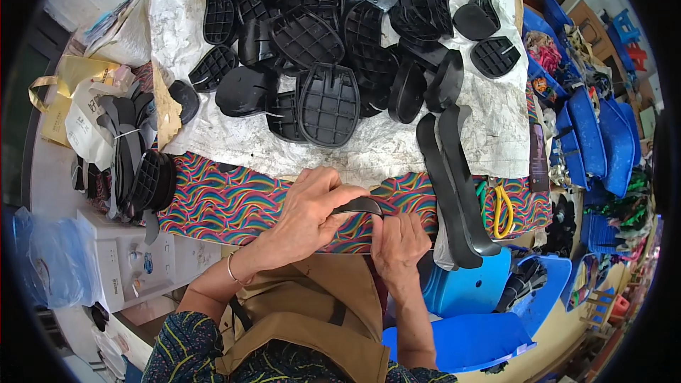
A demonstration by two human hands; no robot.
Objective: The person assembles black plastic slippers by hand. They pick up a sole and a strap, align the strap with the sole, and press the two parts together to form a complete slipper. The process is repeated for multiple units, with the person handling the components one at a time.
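Both my hands meet over the patterned cloth at the table's near edge. My left hand [308,216] pinches a small curved black shoe-heel piece [360,206] between thumb and fingers. From the other side, my right hand [399,245] has its thumb pressed against the end of the same piece, its fingers curled in. Most of the piece's left part hides behind my left fingers. Beyond my hands lies a heap of black shoe heels [328,105], many with a gridded underside. Two long black strips [454,184] hang over the table edge to the right of my hands.
A stained white sheet [248,138] covers the table over the colourful cloth [213,198]. Yellow-handled scissors [504,211] lie at the right. Bundled black strips [124,142] and a stack of heels [152,181] stand left. Below right are a blue stool [464,284] and blue bins [454,340].
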